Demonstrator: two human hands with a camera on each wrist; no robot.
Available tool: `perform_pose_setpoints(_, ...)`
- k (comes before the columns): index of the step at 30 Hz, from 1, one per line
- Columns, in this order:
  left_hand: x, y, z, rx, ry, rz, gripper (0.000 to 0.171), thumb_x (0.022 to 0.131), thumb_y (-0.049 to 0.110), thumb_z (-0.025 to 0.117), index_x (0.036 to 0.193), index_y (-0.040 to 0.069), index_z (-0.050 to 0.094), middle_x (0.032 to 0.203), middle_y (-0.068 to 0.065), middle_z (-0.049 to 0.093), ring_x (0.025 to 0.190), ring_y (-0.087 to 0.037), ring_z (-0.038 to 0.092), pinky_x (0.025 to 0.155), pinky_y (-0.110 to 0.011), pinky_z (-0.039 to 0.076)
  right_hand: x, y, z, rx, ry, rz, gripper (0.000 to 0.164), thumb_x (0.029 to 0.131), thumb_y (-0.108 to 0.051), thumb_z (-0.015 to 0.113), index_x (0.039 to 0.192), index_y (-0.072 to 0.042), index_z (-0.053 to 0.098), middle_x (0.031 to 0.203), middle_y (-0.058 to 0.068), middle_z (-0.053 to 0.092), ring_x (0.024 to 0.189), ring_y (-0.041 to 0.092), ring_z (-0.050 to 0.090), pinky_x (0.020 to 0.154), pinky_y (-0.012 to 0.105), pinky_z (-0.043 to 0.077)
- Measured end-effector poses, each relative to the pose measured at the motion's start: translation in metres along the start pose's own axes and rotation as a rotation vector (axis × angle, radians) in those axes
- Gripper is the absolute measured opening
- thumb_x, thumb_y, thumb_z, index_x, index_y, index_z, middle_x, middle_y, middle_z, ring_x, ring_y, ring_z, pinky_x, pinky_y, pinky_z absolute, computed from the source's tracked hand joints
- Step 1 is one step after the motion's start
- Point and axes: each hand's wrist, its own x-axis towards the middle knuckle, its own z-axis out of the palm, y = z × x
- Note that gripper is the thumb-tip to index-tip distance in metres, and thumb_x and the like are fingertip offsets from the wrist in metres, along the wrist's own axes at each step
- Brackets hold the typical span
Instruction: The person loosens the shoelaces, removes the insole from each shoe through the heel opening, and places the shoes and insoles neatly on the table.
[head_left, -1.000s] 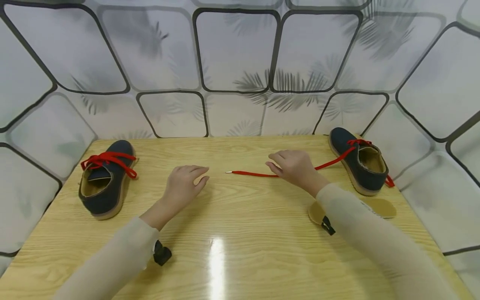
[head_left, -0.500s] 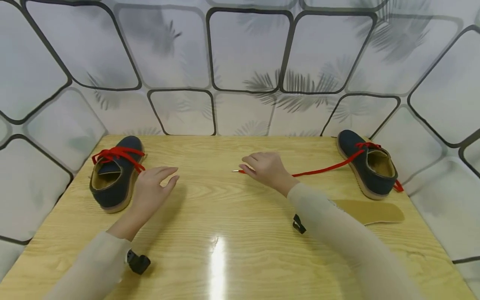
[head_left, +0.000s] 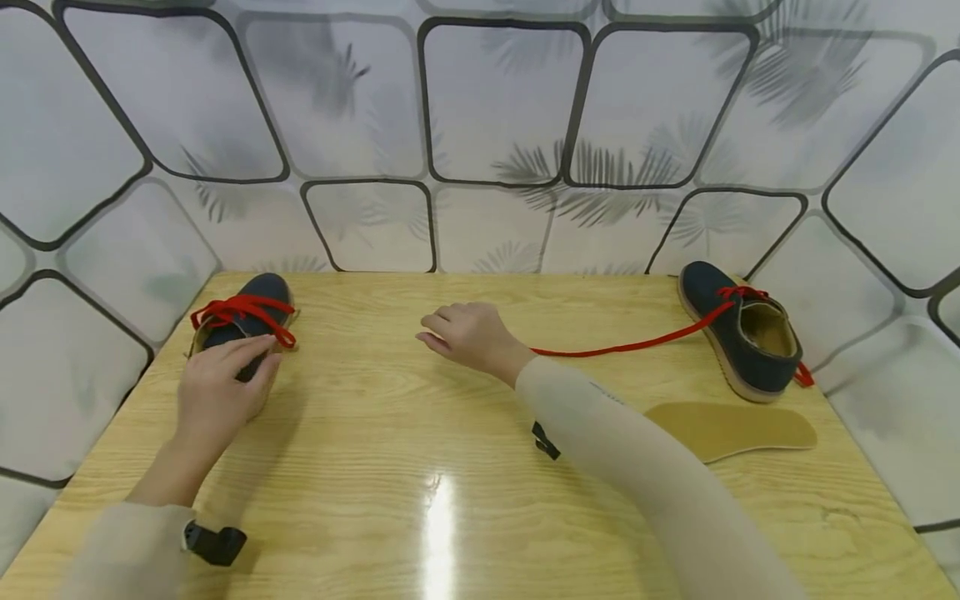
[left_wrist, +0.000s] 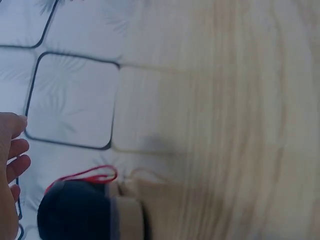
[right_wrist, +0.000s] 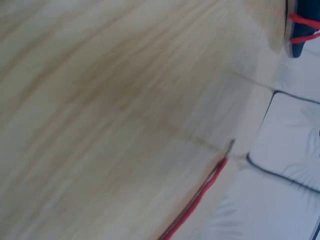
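Observation:
My left hand [head_left: 221, 387] is over the left navy shoe [head_left: 266, 290], with its fingers loosely bent near the red laces [head_left: 247, 307]. It covers much of that shoe's heel and opening in the head view. In the left wrist view, the fingers [left_wrist: 19, 165] look empty beside the shoe [left_wrist: 75, 212]. Around mid-table, my right hand [head_left: 472, 337] hovers with relaxed fingers above a long red shoelace [head_left: 637, 344]. That lace runs out from the right navy shoe [head_left: 780, 371]. Its metal tip [right_wrist: 231, 145] shows in the right wrist view, but the hand hides it from the head camera.
A tan insole [head_left: 738, 427] lies in front of the right shoe, partly behind my right sleeve. The wooden table [head_left: 375, 500] is bounded at the back and sides by a patterned fabric wall [head_left: 495, 100]. Each wrist carries a small black camera.
Both hands have travelled left. My left hand has gone from mid-table to over the left shoe; my right hand has passed along the loose lace to its tip end, leaving more insole visible.

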Motion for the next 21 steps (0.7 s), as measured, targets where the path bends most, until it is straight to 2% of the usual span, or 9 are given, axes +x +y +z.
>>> perform_pose_setpoints(4,0.002,-0.014,-0.017,0.015,-0.026,-0.125,0.028,0.087,0.022,0.069,0.102,-0.001,0.072,0.096,-0.021,0.069,0.071,-0.035,0.06,0.064,-0.035,0.044,0.027,-0.015,0.009,0.02,-0.031,0.06,0.02,0.088,-0.035,0.066,0.093,-0.016,0.071,0.079,-0.004,0.071,0.058,0.007,0.064,0.042,0.019,0.045)
perform_pose_setpoints(6,0.001,-0.019,-0.023,0.011,-0.041,-0.216,0.027,0.079,0.005,0.074,0.105,-0.001,0.071,0.099,-0.021,0.069,0.07,-0.033,0.057,0.063,-0.024,0.038,0.039,-0.024,0.012,0.023,-0.04,0.09,0.021,0.089,-0.036,0.064,0.094,-0.017,0.071,0.079,-0.006,0.071,0.058,0.005,0.064,0.039,0.019,0.041)
perform_pose_setpoints(9,-0.004,-0.025,-0.031,0.003,-0.047,-0.355,0.029,0.078,0.005,0.075,0.107,0.001,0.071,0.103,-0.021,0.068,0.083,-0.032,0.058,0.071,-0.012,0.034,0.053,-0.039,0.017,0.051,-0.042,0.1,0.021,0.09,-0.038,0.063,0.094,-0.019,0.071,0.079,-0.007,0.071,0.058,0.003,0.064,0.038,0.018,0.039)
perform_pose_setpoints(12,-0.009,-0.03,-0.037,-0.028,-0.042,-0.495,0.029,0.081,0.012,0.073,0.109,0.002,0.07,0.105,-0.018,0.068,0.091,-0.008,0.059,0.077,-0.006,0.032,0.065,-0.055,0.022,0.126,-0.063,0.134,0.021,0.09,-0.037,0.063,0.095,-0.019,0.071,0.082,-0.008,0.072,0.063,0.001,0.065,0.039,0.016,0.039)
perform_pose_setpoints(16,-0.008,-0.036,-0.033,-0.149,-0.059,-0.779,0.036,0.085,0.024,0.07,0.117,0.006,0.068,0.092,0.013,0.067,0.079,0.018,0.046,0.072,-0.004,0.036,0.075,-0.067,0.022,0.179,-0.174,0.24,0.024,0.091,-0.041,0.061,0.101,-0.022,0.07,0.089,-0.01,0.072,0.068,-0.002,0.065,0.039,0.014,0.036)
perform_pose_setpoints(19,-0.01,-0.045,-0.039,-0.297,-0.047,-1.04,0.03,0.085,0.026,0.069,0.114,0.019,0.07,0.079,0.033,0.058,0.069,0.019,0.051,0.063,-0.001,0.04,0.09,-0.084,0.023,0.189,-0.317,0.296,0.03,0.093,-0.047,0.055,0.109,-0.025,0.068,0.097,-0.013,0.071,0.07,-0.003,0.064,0.037,0.014,0.031)
perform_pose_setpoints(21,-0.015,-0.054,-0.045,-0.49,0.024,-1.186,0.017,0.085,0.021,0.07,0.102,0.024,0.073,0.073,0.03,0.061,0.065,0.015,0.057,0.056,-0.005,0.045,0.103,-0.099,0.026,0.241,-0.453,0.34,0.035,0.094,-0.051,0.05,0.114,-0.027,0.065,0.102,-0.015,0.069,0.07,-0.003,0.063,0.038,0.014,0.032)
